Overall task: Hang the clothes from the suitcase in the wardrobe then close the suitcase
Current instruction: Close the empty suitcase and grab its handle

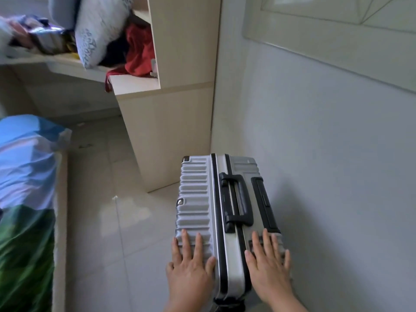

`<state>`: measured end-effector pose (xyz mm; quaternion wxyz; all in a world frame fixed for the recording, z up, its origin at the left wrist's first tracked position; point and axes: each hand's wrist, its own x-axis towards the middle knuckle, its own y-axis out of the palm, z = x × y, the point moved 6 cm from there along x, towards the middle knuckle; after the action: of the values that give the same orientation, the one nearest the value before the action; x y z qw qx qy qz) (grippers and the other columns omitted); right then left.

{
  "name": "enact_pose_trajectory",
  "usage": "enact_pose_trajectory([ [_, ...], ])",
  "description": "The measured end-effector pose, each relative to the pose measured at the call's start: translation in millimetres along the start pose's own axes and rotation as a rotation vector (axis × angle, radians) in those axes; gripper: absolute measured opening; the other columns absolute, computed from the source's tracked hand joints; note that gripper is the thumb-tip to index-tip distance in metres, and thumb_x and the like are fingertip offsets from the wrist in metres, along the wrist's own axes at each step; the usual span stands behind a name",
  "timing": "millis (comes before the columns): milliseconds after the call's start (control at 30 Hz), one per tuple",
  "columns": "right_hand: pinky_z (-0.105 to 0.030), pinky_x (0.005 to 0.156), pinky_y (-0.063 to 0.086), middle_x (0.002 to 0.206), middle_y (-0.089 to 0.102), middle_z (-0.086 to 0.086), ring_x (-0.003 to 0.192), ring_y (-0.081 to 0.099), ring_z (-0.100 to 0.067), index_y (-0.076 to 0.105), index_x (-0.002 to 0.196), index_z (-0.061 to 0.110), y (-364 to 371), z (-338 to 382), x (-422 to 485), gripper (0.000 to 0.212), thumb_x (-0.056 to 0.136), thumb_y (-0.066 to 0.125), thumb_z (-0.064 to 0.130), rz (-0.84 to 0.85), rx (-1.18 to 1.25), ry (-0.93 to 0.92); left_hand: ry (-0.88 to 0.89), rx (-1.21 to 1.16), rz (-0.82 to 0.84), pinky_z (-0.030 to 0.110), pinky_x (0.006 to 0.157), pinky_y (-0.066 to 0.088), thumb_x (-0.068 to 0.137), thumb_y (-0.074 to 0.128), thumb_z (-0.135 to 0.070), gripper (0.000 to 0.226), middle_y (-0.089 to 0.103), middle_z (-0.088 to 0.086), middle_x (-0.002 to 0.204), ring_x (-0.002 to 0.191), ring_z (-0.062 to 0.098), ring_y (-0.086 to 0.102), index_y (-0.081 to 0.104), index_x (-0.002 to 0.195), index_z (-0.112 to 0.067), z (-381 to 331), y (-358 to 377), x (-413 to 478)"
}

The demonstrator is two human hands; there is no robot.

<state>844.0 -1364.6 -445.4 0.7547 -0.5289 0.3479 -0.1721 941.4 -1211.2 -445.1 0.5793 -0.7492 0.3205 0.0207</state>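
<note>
- At six o'clock, nearest the camera, the left hand (191, 266) lies flat with spread, straight fingers on the ribbed left shell of the silver suitcase (195, 199), gripping nothing.
- Just to its right, the right hand (270, 264) lies flat the same way on the right shell, with its fingers straight and its little finger at the shell's right edge.
- Between the hands runs the suitcase's black seam, and the two shells meet along it, so the case is closed.
- Past the fingertips, toward twelve o'clock, a black carry handle (240, 199) sits by the seam, with a black recessed bar (264, 203) to its right.
- At three o'clock, the pale wall (326, 154) is just beside the suitcase's right edge; whether they touch cannot be told.
- At nine o'clock, a strip of tiled floor (135, 221) separates the suitcase's left edge from the bed (27, 176) with its blue and green cover.
- At twelve o'clock, the suitcase's far end is near the corner of the wardrobe (180, 109).
- At eleven o'clock, farthest away, a red garment (138, 55) drapes over a wardrobe shelf edge beside a patterned pillow (99, 30).
</note>
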Motion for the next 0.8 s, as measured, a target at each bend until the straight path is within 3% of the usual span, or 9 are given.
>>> enact_pose_trajectory([
  [100,-0.049,0.115,-0.015,0.144,-0.036,0.004,0.131,-0.035,-0.013,-0.028,0.133,0.030,-20.0,11.9,46.5,0.057,0.093,0.000,0.058,0.038,-0.002,-0.024,-0.012,-0.009,0.009,0.043,0.115,0.013,0.094,0.015,-0.057,0.066,-0.041,-0.002,0.140,0.141,0.026,-0.027,-0.018,0.146,-0.035,-11.4,-17.4,43.9],
  [167,-0.049,0.115,-0.014,0.142,-0.036,0.004,0.131,-0.034,-0.011,-0.027,0.133,0.029,-31.4,18.7,83.5,0.055,0.098,0.009,0.051,0.024,0.004,-0.038,-0.024,-0.032,-0.003,0.043,0.116,0.011,0.094,0.016,-0.057,0.066,-0.041,-0.003,0.139,0.141,0.026,-0.028,-0.018,0.146,-0.035,-19.4,-28.9,76.2],
  [367,-0.047,0.114,-0.015,0.141,-0.036,0.006,0.130,-0.034,-0.009,-0.026,0.134,0.028,-59.0,39.2,184.6,0.055,0.099,0.010,0.050,0.025,-0.008,-0.106,-0.096,-0.040,-0.017,0.043,0.116,0.013,0.094,0.018,-0.057,0.066,-0.033,-0.001,0.152,0.142,0.026,-0.026,-0.015,0.147,-0.036,-40.1,-61.8,165.0],
  [533,-0.048,0.115,-0.014,0.142,-0.034,0.007,0.130,-0.032,-0.006,-0.015,0.148,0.028,-82.8,51.0,255.4,0.060,0.099,0.011,0.051,0.027,-0.014,-0.160,-0.144,-0.072,-0.060,0.042,0.115,0.015,0.094,0.017,-0.057,0.065,-0.039,-0.004,0.142,0.142,0.024,-0.026,-0.015,0.147,-0.036,-56.8,-80.5,222.1],
  [633,-0.047,0.114,-0.014,0.145,-0.033,0.007,0.134,-0.031,-0.009,-0.012,0.149,0.029,-95.7,60.8,293.6,0.080,0.077,-0.012,0.065,0.018,-0.035,-0.205,-0.171,-0.077,-0.072,0.043,0.115,0.014,0.094,0.015,-0.057,0.065,-0.039,-0.003,0.144,0.141,0.024,-0.027,-0.017,0.146,-0.035,-66.1,-91.8,252.8],
  [700,-0.046,0.114,-0.015,0.144,-0.034,0.009,0.138,-0.029,-0.010,-0.012,0.149,0.028,-103.1,65.6,318.9,0.091,0.065,-0.020,0.063,0.019,-0.041,-0.213,-0.191,-0.084,-0.078,0.043,0.115,0.014,0.094,0.015,-0.057,0.065,-0.036,-0.001,0.148,0.141,0.025,-0.028,-0.017,0.146,-0.035,-71.5,-98.3,274.6],
  [800,-0.046,0.113,-0.016,0.149,-0.031,0.007,0.136,-0.031,-0.009,-0.014,0.148,0.029,-111.6,70.3,350.8,0.069,0.087,-0.005,0.061,0.020,-0.049,-0.231,-0.216,-0.089,-0.079,0.042,0.114,0.015,0.094,0.015,-0.057,0.065,-0.035,-0.001,0.150,0.141,0.025,-0.028,-0.018,0.146,-0.035,-78.5,-106.1,299.0],
])
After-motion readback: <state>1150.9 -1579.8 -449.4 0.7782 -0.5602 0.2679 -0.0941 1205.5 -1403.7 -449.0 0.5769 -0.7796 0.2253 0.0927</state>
